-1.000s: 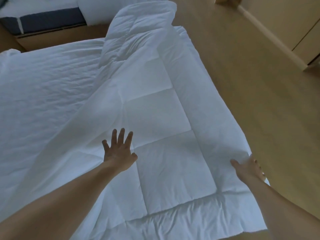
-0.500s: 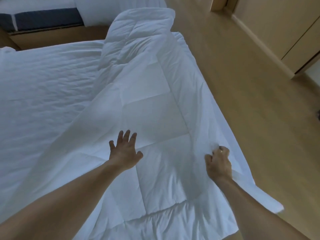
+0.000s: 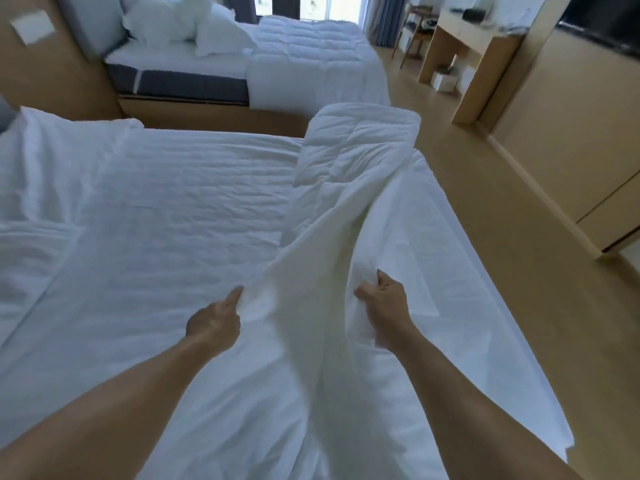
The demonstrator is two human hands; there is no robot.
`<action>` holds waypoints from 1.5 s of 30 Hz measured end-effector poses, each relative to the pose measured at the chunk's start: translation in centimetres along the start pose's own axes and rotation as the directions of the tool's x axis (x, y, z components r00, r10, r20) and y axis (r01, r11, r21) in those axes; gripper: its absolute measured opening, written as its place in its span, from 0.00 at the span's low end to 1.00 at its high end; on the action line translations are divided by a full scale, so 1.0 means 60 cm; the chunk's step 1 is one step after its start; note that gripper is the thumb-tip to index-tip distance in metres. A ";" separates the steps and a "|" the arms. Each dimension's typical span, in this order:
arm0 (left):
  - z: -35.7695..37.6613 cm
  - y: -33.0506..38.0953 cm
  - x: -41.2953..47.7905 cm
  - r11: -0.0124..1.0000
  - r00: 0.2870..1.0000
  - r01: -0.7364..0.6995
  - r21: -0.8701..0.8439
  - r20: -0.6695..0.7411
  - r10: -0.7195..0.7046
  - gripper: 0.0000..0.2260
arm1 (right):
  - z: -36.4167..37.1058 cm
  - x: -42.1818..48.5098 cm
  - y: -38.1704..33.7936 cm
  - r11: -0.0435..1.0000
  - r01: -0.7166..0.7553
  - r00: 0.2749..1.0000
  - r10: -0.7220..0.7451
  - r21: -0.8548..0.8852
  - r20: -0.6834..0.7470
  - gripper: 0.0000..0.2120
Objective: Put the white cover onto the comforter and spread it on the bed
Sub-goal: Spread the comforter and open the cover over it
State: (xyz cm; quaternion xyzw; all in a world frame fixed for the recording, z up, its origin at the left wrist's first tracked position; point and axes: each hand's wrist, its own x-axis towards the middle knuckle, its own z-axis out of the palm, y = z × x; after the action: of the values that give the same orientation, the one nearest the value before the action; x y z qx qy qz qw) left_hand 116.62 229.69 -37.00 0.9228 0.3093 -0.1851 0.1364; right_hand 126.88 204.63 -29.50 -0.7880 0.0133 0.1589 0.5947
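Observation:
The quilted white comforter (image 3: pixel 360 147) lies in a long heap along the right side of the bed (image 3: pixel 156 209), its far end folded over. The thin white cover (image 3: pixel 460 292) lies under and beside it, reaching the bed's right edge. Both hands hold a bunched ridge of white fabric (image 3: pixel 311 271) lifted off the mattress. My left hand (image 3: pixel 214 323) grips the ridge's left side, thumb pointing forward. My right hand (image 3: pixel 384 306) grips its right side with curled fingers. Whether the gripped fabric is cover, comforter or both is unclear.
A pillow (image 3: pixel 38 161) sits at the bed's left end. A second bed (image 3: pixel 311 60) with pillows stands beyond. Wooden floor (image 3: pixel 502 289) runs along the right, with a desk (image 3: pixel 464 46) and a chair at the far right and a wall cabinet (image 3: pixel 588 150).
Both hands left the flat comforter, came closer together and took hold of the fabric, lifting it into a ridge. The view has tilted up, showing the room beyond.

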 end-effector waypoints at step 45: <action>-0.168 -0.875 0.029 0.651 0.925 -0.026 -0.759 0.228 0.304 0.46 | 1.029 -0.208 -0.190 0.979 -0.201 0.835 0.192 -0.038 0.516 0.15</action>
State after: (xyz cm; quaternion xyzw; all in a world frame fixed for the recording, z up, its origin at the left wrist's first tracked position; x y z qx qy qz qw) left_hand 87.88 274.79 -35.95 0.7650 0.2429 -0.1836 0.5674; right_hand 102.98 263.98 -30.50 -0.7054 -0.0647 0.4246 0.5638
